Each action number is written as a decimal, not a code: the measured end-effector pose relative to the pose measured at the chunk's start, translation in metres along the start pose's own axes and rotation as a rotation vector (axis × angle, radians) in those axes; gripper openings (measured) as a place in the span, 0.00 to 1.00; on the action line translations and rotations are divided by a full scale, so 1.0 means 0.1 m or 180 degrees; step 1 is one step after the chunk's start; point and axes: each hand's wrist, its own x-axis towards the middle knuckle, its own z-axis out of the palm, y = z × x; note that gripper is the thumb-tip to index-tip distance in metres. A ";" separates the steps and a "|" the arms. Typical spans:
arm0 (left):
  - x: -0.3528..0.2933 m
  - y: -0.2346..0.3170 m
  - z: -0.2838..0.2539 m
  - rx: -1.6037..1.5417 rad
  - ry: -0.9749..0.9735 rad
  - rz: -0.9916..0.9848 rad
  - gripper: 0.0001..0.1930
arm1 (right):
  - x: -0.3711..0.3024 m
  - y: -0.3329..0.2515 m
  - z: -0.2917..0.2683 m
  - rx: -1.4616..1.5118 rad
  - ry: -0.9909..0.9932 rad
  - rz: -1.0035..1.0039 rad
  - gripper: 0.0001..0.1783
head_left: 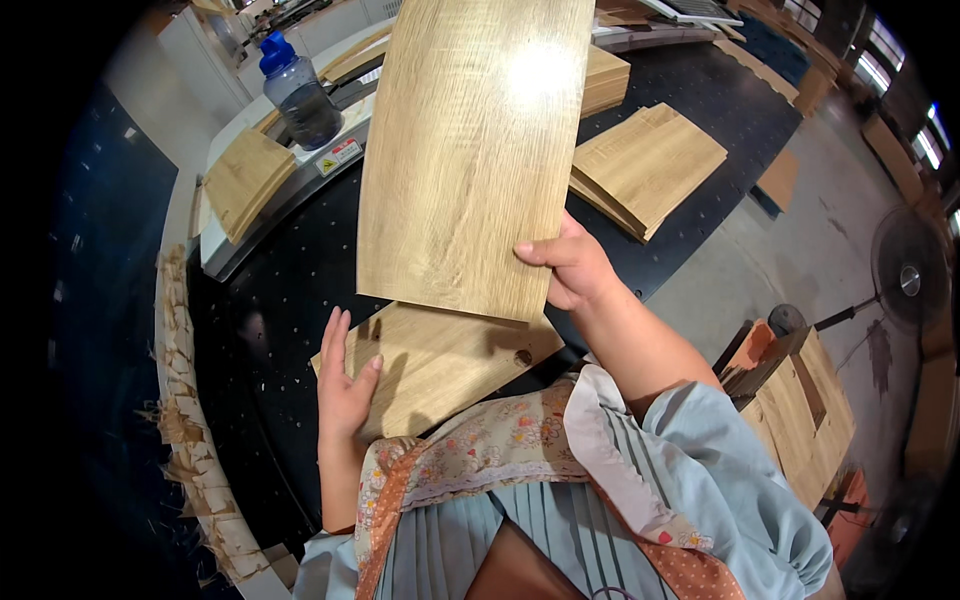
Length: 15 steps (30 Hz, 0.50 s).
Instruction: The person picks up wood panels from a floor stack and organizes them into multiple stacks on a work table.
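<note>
A light wood-grain board [465, 170] is held up in front of me, its glossy face catching a bright glare. My right hand [575, 262] grips its lower right edge, thumb on the face and fingers behind. Below it, a second wood-grain board [450, 365] lies near my body, with a dark round hole close to its right corner. My left hand [346, 378] is open beside that lower board's left end, fingers stretched upward and thumb apart, holding nothing. Whether it touches the lower board I cannot tell.
A black dotted work table [290, 290] spreads beneath the boards. To the right lies a board stack [655, 165], with another stack [605, 80] behind it. At the left, several boards [245, 185] and a blue-capped bottle [300, 95] rest on a white machine ledge. A fan [908, 280] stands far right.
</note>
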 end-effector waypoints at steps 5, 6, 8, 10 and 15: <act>0.20 0.06 0.13 -0.2193 0.0201 0.0188 0.37 | -0.05 0.09 0.16 -0.2303 0.0589 -0.0013 0.31; 0.26 0.19 0.21 -0.2764 0.0185 0.0275 0.39 | -0.06 0.10 0.14 -0.2966 0.0469 -0.0314 0.28; 0.40 0.35 0.40 -0.3824 -0.0010 0.0514 0.41 | -0.04 0.17 0.13 -0.4336 0.0146 -0.1345 0.31; 0.44 0.44 0.47 -0.4664 -0.0240 0.0613 0.45 | -0.01 0.22 0.22 -0.5265 -0.0370 -0.2025 0.31; 0.32 0.41 0.68 -0.5311 0.0552 0.0036 0.34 | 0.02 0.37 0.37 -0.6654 -0.1103 -0.2579 0.26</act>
